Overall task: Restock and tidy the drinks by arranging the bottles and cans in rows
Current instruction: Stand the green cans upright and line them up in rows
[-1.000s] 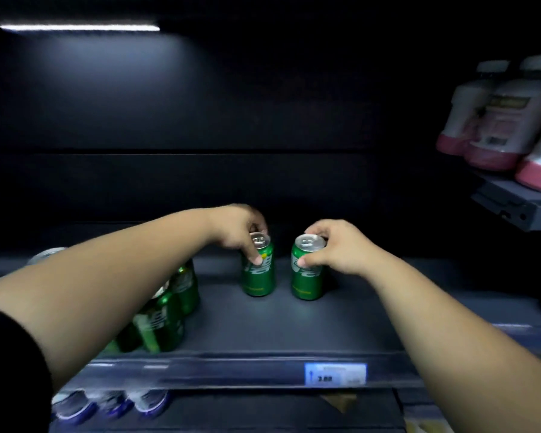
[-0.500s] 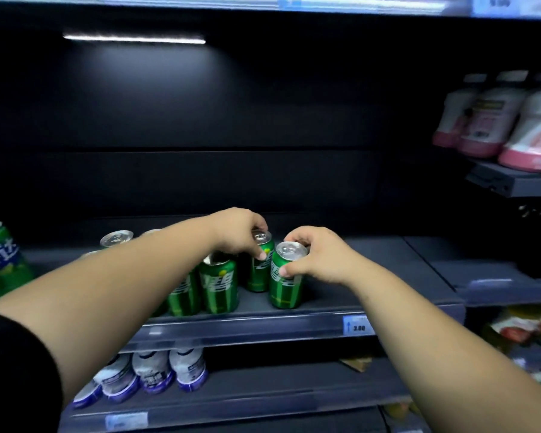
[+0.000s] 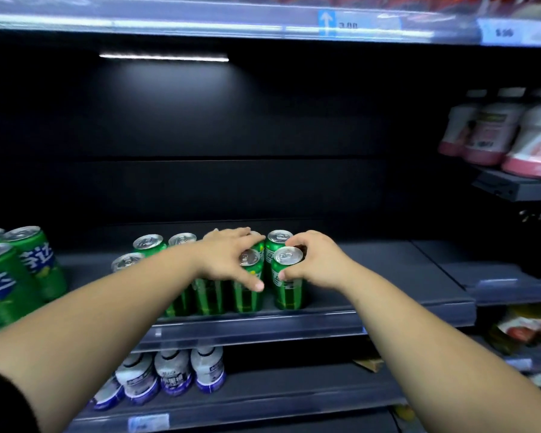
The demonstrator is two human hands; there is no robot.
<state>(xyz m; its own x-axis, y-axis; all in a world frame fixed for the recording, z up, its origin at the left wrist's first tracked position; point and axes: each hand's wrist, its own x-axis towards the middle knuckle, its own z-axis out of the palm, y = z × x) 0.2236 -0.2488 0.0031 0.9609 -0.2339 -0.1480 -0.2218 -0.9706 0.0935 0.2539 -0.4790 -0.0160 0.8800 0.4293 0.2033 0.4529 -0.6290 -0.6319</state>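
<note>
Several green cans stand in rows on the dark shelf (image 3: 388,276). My left hand (image 3: 228,260) grips a green can (image 3: 247,289) at the front of the row, thumb down its side. To its right my right hand (image 3: 316,264) holds the front right green can (image 3: 288,285) by its top, fingers curled round the rim. Another can (image 3: 278,240) stands just behind it. More green cans (image 3: 150,245) stand to the left, partly hidden by my left forearm.
Larger green cans (image 3: 16,270) stand at the far left of the shelf. White and purple bottles (image 3: 172,373) sit on the shelf below. Pink and white bottles (image 3: 497,135) stand on a higher shelf at right. The dark shelf's right half is bare.
Both hands have drawn their cans forward toward the shelf's front edge, in line with the other green cans. The view has pulled back and tilted up.
</note>
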